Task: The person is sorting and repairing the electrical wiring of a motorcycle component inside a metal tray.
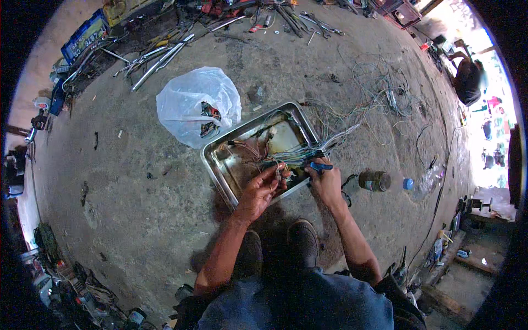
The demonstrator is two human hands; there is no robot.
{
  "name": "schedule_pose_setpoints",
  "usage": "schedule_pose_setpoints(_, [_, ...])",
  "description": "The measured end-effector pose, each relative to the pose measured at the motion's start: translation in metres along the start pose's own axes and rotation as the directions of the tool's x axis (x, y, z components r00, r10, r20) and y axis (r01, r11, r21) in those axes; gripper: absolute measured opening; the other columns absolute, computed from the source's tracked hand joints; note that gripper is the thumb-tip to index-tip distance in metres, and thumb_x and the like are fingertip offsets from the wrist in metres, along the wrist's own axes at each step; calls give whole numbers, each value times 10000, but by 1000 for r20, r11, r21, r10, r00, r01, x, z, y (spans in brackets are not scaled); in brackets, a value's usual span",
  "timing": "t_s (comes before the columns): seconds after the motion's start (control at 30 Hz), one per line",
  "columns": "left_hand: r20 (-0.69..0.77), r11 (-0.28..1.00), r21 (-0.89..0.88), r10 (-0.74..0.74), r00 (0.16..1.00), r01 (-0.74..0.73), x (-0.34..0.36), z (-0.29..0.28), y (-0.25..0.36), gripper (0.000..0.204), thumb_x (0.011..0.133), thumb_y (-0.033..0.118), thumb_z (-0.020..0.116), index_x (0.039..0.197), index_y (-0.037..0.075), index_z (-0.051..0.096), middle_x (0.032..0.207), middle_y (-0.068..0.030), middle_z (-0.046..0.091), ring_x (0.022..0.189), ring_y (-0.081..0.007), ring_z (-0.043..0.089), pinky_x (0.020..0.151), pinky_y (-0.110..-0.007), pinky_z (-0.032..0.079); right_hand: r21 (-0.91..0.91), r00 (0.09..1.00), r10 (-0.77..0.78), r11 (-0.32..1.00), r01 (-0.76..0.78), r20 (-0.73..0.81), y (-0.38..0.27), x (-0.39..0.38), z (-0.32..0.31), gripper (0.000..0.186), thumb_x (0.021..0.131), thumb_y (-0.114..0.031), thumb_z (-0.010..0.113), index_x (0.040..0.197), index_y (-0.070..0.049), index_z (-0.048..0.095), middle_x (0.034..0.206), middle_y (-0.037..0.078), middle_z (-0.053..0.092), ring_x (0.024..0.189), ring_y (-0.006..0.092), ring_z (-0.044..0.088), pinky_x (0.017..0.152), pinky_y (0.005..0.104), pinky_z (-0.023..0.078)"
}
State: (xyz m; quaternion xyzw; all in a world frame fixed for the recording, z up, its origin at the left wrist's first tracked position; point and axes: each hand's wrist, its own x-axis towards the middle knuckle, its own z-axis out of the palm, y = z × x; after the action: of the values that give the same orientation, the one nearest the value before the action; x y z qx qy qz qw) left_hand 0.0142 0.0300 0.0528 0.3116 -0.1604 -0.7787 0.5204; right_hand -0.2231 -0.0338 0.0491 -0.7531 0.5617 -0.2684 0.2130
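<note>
While the left hand (257, 195) pinched a small cluster of wires (278, 172), its exact form unclear, above the metal tray (248, 125), the right hand (329, 184) was closed round a blue tool (320, 166) at the tray's right side, the working end too small to identify; the wire bundle (297, 154) lay within the tray and ran over its right rim onto the floor (165, 220), with a translucent bag (190, 102) just beside the far left edge; good handling probably called for a short, firm pinch near the point of work, fingertips clear of the tool, the right wrist steadied, and slack strands spread apart to avoid snagging.
</note>
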Motion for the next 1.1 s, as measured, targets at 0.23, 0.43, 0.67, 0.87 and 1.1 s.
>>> schedule_pose_setpoints(0.23, [-76,844,504,254,964,-183,2,9,-10,582,986,81,697,1500,39,429,1246,-124,699,1185,-194,637,1039,-351,511,496,964,260,830,-254,60,-71,14,-40,201,888,-104,817,1034,-21,706,905,52,712,834,134,677,718,283,539])
schedule_pose_setpoints(0.43, [-199,807,546,383,902,-222,-4,28,-22,622,938,91,749,1460,66,413,1294,-133,660,1147,-224,672,994,-392,551,439,987,-34,898,-39,157,-93,13,-16,192,871,-93,813,979,-16,673,931,94,683,824,194,657,726,334,529])
schedule_pose_setpoints(0.67, [-229,649,750,436,870,-128,-11,34,-15,674,930,36,738,1493,101,372,1184,-123,642,1073,-208,647,934,-391,570,369,995,68,929,-37,-70,-105,22,-30,269,837,-135,822,991,-24,632,950,143,660,873,322,644,775,400,518])
schedule_pose_setpoints(0.87, [-175,591,792,462,870,-154,-2,30,-22,592,1007,79,654,1502,26,334,1118,-173,647,1014,-235,669,885,-373,551,307,994,0,951,34,-109,-86,24,-26,251,788,-72,789,983,-40,634,975,152,649,951,378,625,835,432,507])
schedule_pose_setpoints(1.1, [-322,803,570,415,851,-175,5,20,-22,539,979,16,667,1438,16,387,1143,-170,636,1020,-235,662,905,-370,533,290,999,23,957,-13,-28,-95,27,-28,235,799,-67,793,968,-29,635,978,151,636,949,353,627,823,427,503])
